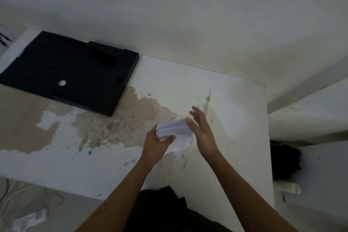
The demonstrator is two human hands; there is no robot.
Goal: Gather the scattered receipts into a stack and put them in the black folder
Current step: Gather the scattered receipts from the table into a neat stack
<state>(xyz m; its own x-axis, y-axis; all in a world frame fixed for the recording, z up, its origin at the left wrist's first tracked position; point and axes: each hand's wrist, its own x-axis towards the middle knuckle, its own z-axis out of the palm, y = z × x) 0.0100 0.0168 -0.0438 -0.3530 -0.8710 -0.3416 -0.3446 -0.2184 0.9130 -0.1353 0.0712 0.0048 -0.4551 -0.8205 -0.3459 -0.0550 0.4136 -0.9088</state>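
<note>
Receipts [174, 130] seemingly between hands [157, 143] [202, 133]

Light level: dim, with a cool grey-green cast. Brightest zone: 1 pale patch on the counter [235, 130], just right of the right hand [204, 133]. Shadows: soft and diffuse, darkest at the lower frame. Detail loss: black folder [69, 73] a near-flat dark mass; receipts [175, 128] glaring white, print unreadable. Sharpness: soft overall, outlines smeared. Distortion: wide-angle bend, counter edges splayed toward the corners.
</note>
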